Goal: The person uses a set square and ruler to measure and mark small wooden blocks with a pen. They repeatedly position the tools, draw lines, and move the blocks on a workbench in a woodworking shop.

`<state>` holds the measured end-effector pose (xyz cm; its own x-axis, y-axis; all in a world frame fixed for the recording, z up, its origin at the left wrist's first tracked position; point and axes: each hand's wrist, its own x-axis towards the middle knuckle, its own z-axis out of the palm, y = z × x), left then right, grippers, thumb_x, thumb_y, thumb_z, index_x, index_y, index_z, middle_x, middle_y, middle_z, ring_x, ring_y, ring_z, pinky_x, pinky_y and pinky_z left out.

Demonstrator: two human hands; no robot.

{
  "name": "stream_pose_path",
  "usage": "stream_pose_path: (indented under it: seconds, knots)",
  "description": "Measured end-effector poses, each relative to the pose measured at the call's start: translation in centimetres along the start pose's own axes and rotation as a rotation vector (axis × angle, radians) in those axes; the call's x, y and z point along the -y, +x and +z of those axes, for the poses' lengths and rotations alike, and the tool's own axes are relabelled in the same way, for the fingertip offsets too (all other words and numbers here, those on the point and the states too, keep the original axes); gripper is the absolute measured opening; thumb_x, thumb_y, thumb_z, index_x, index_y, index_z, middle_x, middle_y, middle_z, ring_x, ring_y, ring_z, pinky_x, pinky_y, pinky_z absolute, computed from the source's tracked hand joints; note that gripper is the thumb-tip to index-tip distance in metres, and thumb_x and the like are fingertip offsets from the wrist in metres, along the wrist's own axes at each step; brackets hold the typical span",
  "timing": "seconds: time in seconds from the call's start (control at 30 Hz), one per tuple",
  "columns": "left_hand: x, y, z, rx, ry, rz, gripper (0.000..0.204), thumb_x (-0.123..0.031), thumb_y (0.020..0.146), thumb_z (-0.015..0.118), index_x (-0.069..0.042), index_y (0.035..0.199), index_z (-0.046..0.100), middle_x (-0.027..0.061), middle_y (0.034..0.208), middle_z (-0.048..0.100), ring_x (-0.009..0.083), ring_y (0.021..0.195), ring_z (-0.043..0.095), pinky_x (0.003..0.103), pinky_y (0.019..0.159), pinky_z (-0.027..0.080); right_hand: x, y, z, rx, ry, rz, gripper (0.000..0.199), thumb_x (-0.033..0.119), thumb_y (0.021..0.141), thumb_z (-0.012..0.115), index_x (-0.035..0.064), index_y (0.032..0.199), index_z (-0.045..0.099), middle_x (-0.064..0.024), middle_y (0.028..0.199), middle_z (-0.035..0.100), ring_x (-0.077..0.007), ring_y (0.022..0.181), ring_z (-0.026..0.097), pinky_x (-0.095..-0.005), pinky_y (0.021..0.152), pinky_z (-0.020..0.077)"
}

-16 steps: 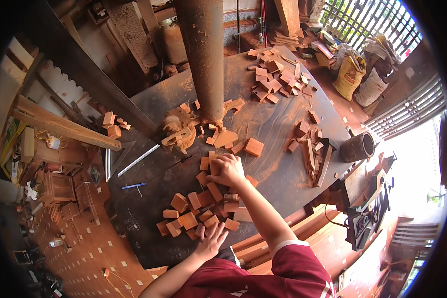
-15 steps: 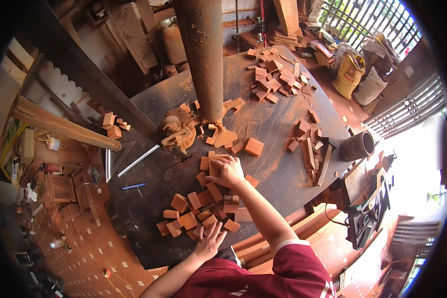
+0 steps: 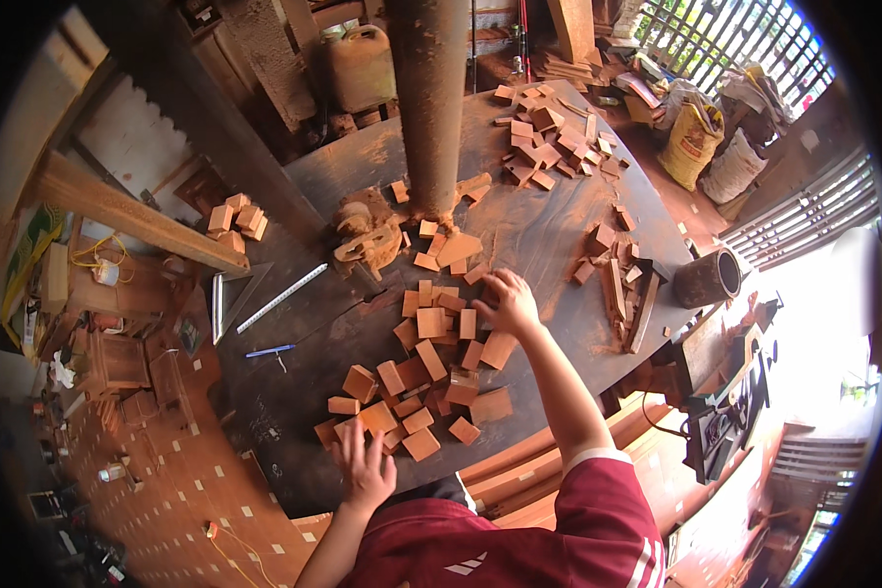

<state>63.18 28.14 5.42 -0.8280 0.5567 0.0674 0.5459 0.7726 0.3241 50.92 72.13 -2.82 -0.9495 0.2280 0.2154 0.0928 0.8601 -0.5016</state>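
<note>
Many small reddish wooden blocks [image 3: 429, 365] lie in a loose pile on a dark, dusty table [image 3: 549, 230]. My left hand [image 3: 365, 468] rests with fingers spread on the blocks at the near edge of the pile, holding nothing. My right hand [image 3: 508, 302] reaches over the far right side of the pile, its fingers bent down onto the blocks there. Whether it grips one is hidden by the hand. A square block [image 3: 499, 350] lies just under my right wrist.
A thick rusty pillar [image 3: 429, 98] rises from the table behind the pile. More blocks [image 3: 549, 147] lie at the far side, wood strips [image 3: 617, 284] and a dark cylinder [image 3: 708, 278] at the right. A metal ruler [image 3: 282, 297] and blue pen [image 3: 269, 351] lie left.
My right hand has moved right and farther away across the pile. My left hand has shifted left along the pile's near edge.
</note>
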Motion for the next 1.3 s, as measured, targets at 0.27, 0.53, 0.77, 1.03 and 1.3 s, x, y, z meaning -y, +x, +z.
stream_pose_path:
  seconds: [0.27,0.53,0.77,1.03,1.3]
  knots:
    - [7.3,-2.7,-2.5,-0.123,0.047,-0.142,0.071,-0.025,0.086,0.073,-0.006,0.15,0.049,0.0295,0.164,0.034,0.0513,0.145,0.039,0.063,0.115,0.032,7.2,-6.3,1.0,-0.007,0.149,0.205,0.029,0.025,0.103,0.058,0.0103,0.115,0.079,-0.011,0.126,0.073,-0.0347,0.121,0.065,-0.044,0.107,0.0488]
    - [11.8,-4.8,-3.9,-0.117,-0.175,-0.113,0.068,-0.016,0.085,0.075,-0.006,0.149,0.052,0.0266,0.165,0.032,0.0457,0.145,0.041,0.062,0.113,0.035,8.3,-8.7,3.3,0.064,0.074,0.324,0.037,0.031,0.109,0.049,0.0083,0.122,0.075,-0.0128,0.132,0.072,-0.0337,0.134,0.06,-0.052,0.126,0.0267]
    - [21.0,-10.8,-9.2,-0.057,-0.545,-0.005,0.06,-0.012,0.092,0.072,-0.005,0.148,0.051,0.0227,0.162,0.04,0.0398,0.13,0.059,0.046,0.103,0.051,8.4,-12.9,2.5,-0.288,0.104,0.503,0.046,0.031,0.11,0.052,-0.0056,0.137,0.063,-0.0227,0.144,0.062,-0.035,0.134,0.059,-0.0411,0.116,0.042]
    - [41.5,-28.2,-3.4,-0.149,-0.547,-0.843,0.029,-0.012,0.088,0.069,0.001,0.114,0.067,0.026,0.121,0.067,0.0403,0.111,0.068,0.045,0.09,0.057,29.1,-24.8,8.1,-0.445,-0.245,0.354,0.044,0.027,0.099,0.072,-0.0007,0.132,0.063,-0.0236,0.149,0.053,-0.0397,0.138,0.053,-0.0514,0.113,0.0448]
    - [51.9,-37.2,0.5,0.795,-0.098,-1.325,0.065,-0.035,0.088,0.064,0.005,0.139,0.059,0.0275,0.157,0.046,0.0374,0.139,0.054,0.045,0.113,0.046,35.7,-32.7,12.9,-0.454,-0.075,0.584,0.038,0.017,0.096,0.071,-0.002,0.128,0.063,-0.0197,0.126,0.063,-0.0378,0.12,0.059,-0.0519,0.107,0.0467]
